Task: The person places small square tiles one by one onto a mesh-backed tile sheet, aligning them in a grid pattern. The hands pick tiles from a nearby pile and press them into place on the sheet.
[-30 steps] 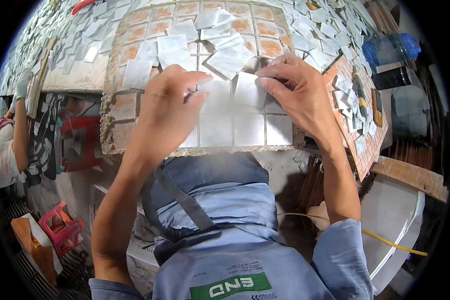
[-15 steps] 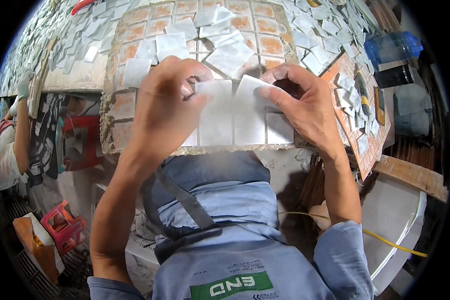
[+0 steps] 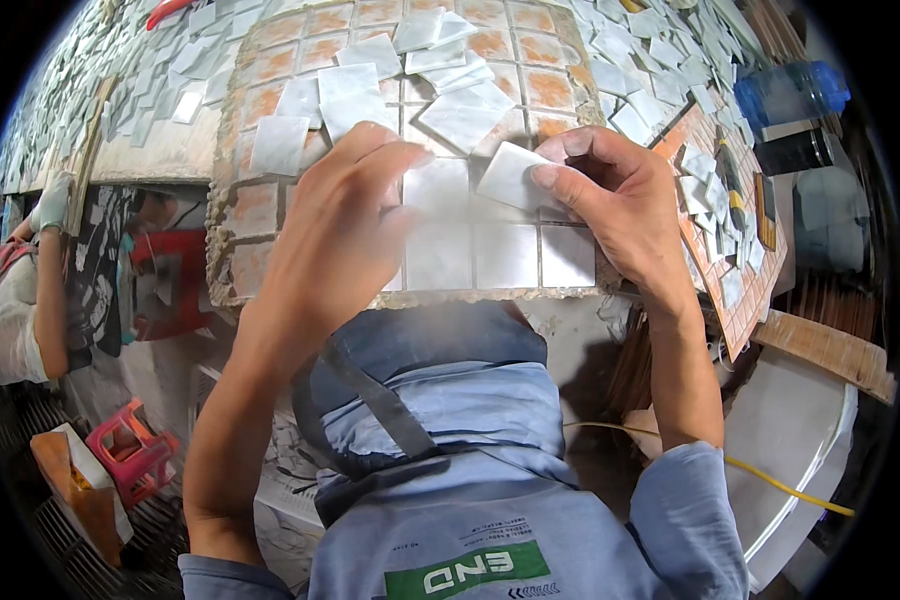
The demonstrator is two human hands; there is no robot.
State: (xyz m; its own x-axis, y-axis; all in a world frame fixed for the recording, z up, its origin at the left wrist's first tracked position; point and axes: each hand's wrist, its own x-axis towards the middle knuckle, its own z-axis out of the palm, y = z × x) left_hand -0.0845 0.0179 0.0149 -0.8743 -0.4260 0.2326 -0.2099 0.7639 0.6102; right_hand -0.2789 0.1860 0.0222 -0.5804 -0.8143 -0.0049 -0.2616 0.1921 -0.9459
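Note:
My right hand (image 3: 620, 200) pinches a white square tile (image 3: 510, 178) between thumb and fingers, holding it tilted just above the grid slab (image 3: 255, 205). My left hand (image 3: 340, 205), somewhat blurred, has its thumb and forefinger apart beside a white tile (image 3: 437, 190) in the grid; whether they touch it I cannot tell. Closer to me, a row of white tiles (image 3: 507, 255) lies in the slab's near cells. Loose white tiles (image 3: 465, 115) are heaped over the slab's middle, several overlapping. Farther cells show orange-stained squares (image 3: 490, 44).
Loose tiles (image 3: 175, 60) cover the bench behind. On the right, a tilted orange grid board (image 3: 705, 270) carries tiles and a yellow-black tool (image 3: 732, 185), near a blue water bottle (image 3: 795, 95). A gloved co-worker's hand (image 3: 53, 200) is at left. A pink stool (image 3: 135, 450) stands below.
My right hand has turned its tile aside and lifted it from beside the neighbouring tile, uncovering the tile in the near row. My left thumb and forefinger have moved apart.

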